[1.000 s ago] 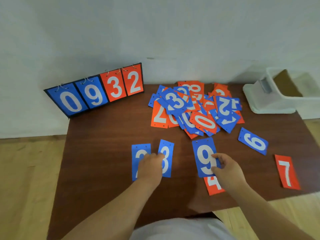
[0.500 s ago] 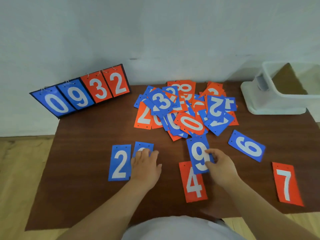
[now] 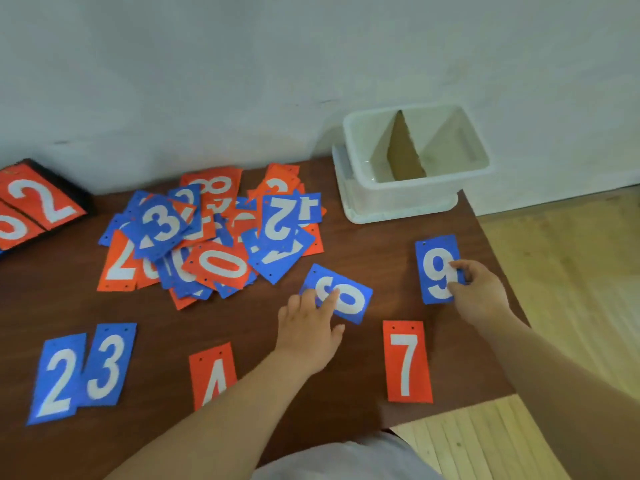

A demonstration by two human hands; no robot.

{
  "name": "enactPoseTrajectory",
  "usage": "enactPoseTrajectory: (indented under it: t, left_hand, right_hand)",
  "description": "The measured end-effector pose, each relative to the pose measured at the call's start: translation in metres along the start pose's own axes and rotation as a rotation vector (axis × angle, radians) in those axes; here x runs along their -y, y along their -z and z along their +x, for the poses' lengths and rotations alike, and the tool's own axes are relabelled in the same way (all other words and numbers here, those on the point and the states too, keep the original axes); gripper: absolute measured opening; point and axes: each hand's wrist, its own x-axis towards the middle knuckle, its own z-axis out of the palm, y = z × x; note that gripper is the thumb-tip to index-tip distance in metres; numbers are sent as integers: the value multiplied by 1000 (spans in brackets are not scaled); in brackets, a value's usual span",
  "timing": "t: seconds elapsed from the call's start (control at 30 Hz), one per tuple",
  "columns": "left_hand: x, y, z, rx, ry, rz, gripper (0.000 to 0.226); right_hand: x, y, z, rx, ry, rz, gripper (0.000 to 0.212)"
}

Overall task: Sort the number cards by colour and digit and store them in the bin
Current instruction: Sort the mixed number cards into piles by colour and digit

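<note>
Presently gripped: blue 9 card, apparently flat on the counter, near its right edge, in front of the bin.
Right hand: thumb and curled fingers pinched that card's right side.
Left hand: fingers nearly straight, tips pressing the tilted blue 6 card; nothing gripped.
Pile: unsorted, mid-counter.
Handling: cards appeared thin, light, fairly stiff, probably slick; pinch a long edge.

**Q:** Which white digits were legible on the single cards?
**A:** Blue 2 card, blue 3 card, red 4 card, red 7 card, blue 6 card, blue 9 card.
**Q:** Elsewhere?
**A:** In the heap: topmost blue 3, red 0, red 8. The flip board's red panel read 2.
</note>
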Motion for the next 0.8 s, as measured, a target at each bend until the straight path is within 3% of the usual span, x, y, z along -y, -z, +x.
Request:
enactPoseTrajectory:
  t: [0.13,0.2,0.33,0.43,0.8]
  left_hand:
    - [-31,-14,33,109,-10,70,71]
    - [-35,-20,40,145,-21,116,70]
    - [-29,-20,42,159,-94,136,66]
    - [-22,-18,41,183,-144,122,65]
    - [-13,-14,31,163,-124,35,52]
  right_hand:
    - [-30,5,24,9,-72,-88,48]
    - [-42,-3,24,-18,-125,-255,54]
    - [-55,-21,14,-12,79,-498,60]
    - [-64,-29,13,60,143,-515,58]
    - [-47,-15,16,57,140,-544,51]
